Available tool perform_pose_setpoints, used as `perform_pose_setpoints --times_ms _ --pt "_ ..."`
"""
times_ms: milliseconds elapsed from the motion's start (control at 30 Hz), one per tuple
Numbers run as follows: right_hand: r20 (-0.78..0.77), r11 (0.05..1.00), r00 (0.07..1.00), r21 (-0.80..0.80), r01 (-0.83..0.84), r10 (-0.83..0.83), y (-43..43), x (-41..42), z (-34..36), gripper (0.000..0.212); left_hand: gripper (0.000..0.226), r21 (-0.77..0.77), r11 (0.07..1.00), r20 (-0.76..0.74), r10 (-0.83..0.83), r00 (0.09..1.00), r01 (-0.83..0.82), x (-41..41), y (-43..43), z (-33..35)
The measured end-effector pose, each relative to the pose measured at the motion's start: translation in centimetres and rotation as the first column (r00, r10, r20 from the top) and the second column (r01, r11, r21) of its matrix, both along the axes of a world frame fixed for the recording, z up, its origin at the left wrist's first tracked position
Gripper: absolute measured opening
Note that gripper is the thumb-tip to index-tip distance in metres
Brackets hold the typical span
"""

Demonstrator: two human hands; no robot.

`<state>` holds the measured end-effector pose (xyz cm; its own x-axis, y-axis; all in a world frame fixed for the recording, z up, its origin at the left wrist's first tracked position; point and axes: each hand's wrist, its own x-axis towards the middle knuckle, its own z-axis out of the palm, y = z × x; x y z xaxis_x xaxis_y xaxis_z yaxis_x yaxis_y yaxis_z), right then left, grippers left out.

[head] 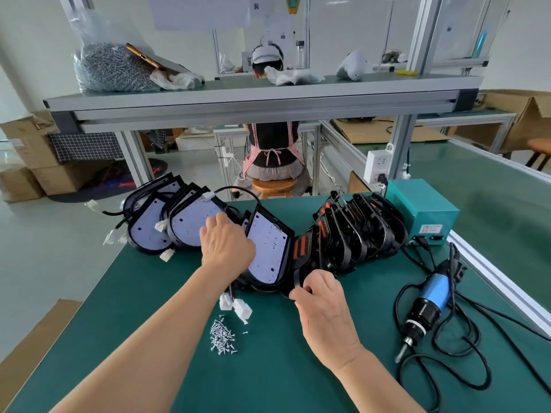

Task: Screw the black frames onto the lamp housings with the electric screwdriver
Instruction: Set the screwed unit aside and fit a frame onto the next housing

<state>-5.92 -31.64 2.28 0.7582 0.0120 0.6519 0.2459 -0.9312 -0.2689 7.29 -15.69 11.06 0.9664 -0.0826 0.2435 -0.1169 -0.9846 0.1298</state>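
Observation:
A lamp housing (269,248) with a white LED board stands tilted on the green table. My left hand (225,244) grips its left edge. Just right of it, my right hand (320,296) pinches the rim of a black frame (296,277) at the front of a row of black frames (357,234) with orange inserts. More lamp housings (170,222) lean in a stack at the left. The blue electric screwdriver (428,308) lies on the table at the right, untouched. A small heap of screws (223,338) lies between my arms.
White connectors (237,308) on black leads lie under the housing. A teal power box (422,211) stands at the back right, its black cables (465,350) looping around the screwdriver. A shelf (253,99) crosses overhead. Beyond the table a person (272,150) sits on a stool.

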Motion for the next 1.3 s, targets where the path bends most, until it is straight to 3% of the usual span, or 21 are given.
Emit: perform_pose_setpoints --times_ms 133,300,467,567,700,800,933,1033,1133,1300 --pt "0.03 1.0 1.0 -0.005 -0.001 0.001 -0.9 -0.7 0.6 0.032 0.021 -0.262 0.963 0.029 -0.05 0.998 0.056 -1.7 -0.4 -0.5" --pt "0.07 0.998 0.996 0.041 0.044 -0.047 -2.4 -1.6 2.4 0.024 0.017 -0.408 0.912 0.146 0.013 0.989 0.048 -3.6 -1.0 -0.2" --pt "0.166 0.971 0.972 0.197 0.131 -0.165 -3.9 -2.3 4.0 0.019 0.013 -0.541 0.841 0.014 0.02 1.0 -0.009 -4.6 -1.9 0.0" --pt "0.197 0.943 0.95 0.278 0.182 -0.241 -4.5 -2.5 4.7 0.021 0.02 -0.6 0.799 -0.195 -0.098 0.976 -0.04 -4.5 -2.6 -0.8" --pt "0.18 0.944 0.946 0.24 0.225 -0.271 -5.0 -3.9 4.5 0.021 0.031 -0.552 0.831 -0.348 -0.154 0.925 -0.07 -5.2 -3.4 -2.2" --pt "0.172 0.953 0.945 0.172 0.247 -0.277 -6.1 -5.1 4.2 0.022 0.022 -0.591 0.8 -0.396 -0.175 0.901 -0.105 -5.9 -3.8 -3.0" --pt "0.216 0.946 0.929 0.189 0.262 -0.3 -7.5 -5.5 4.8 0.018 0.021 -0.641 0.761 -0.333 -0.159 0.929 -0.1 -7.0 -4.3 -3.3" --pt "0.256 0.941 0.916 0.225 0.253 -0.308 -7.7 -5.4 5.1 0.019 0.021 -0.618 0.782 -0.302 -0.141 0.943 -0.082 -7.8 -4.5 -3.8" --pt "0.297 0.947 0.917 0.26 0.19 -0.266 -6.9 -5.3 4.9 0.016 0.016 -0.535 0.843 -0.295 -0.122 0.948 -0.058 -8.7 -4.6 -4.4" --pt "0.314 0.954 0.948 0.296 -0.047 -0.051 -4.5 -4.9 4.3 0.008 0.019 -0.455 0.887 -0.311 -0.079 0.947 -0.075 -9.7 -4.8 -5.0"
